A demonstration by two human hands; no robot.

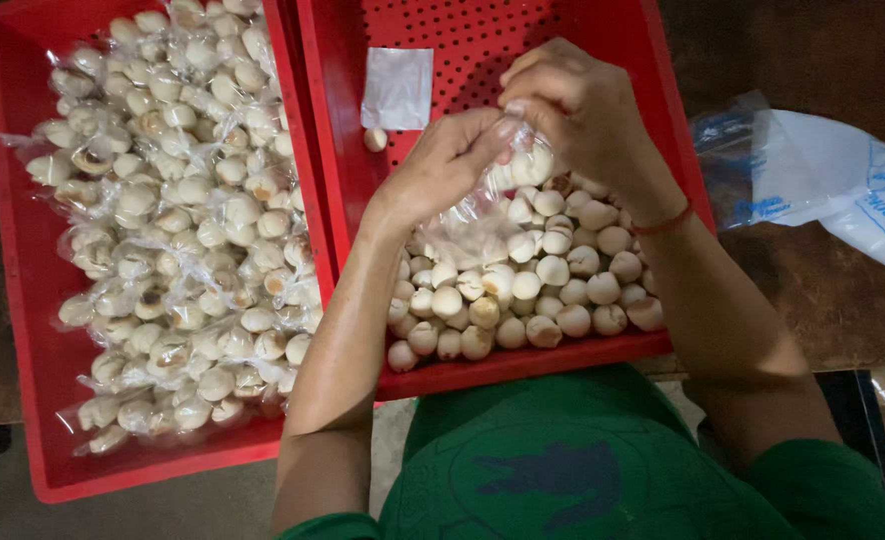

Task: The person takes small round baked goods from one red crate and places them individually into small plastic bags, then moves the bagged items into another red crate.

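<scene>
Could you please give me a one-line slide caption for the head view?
Both hands fill a clear bag with a pale ball over a red crate.

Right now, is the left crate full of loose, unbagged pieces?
No, the left crate holds pale round pieces sealed in small clear bags.

Left crate (pixel 23 300): red plastic, filled with small clear packets (pixel 178 215), each holding several pale round pieces, piled to the rim. It stands just beside a second red crate (pixel 483 40) with a perforated floor; the two touch along one wall. On that bare floor lies one flat empty sachet (pixel 398 88), with a single loose piece (pixel 375 139) just below it. Tabletop (pixel 813 290): dark, worn wood. On it, right of the crates, lies a crumpled clear bag (pixel 823 175) with blue print. Green shirt (pixel 583 470) fills the lower edge.
</scene>
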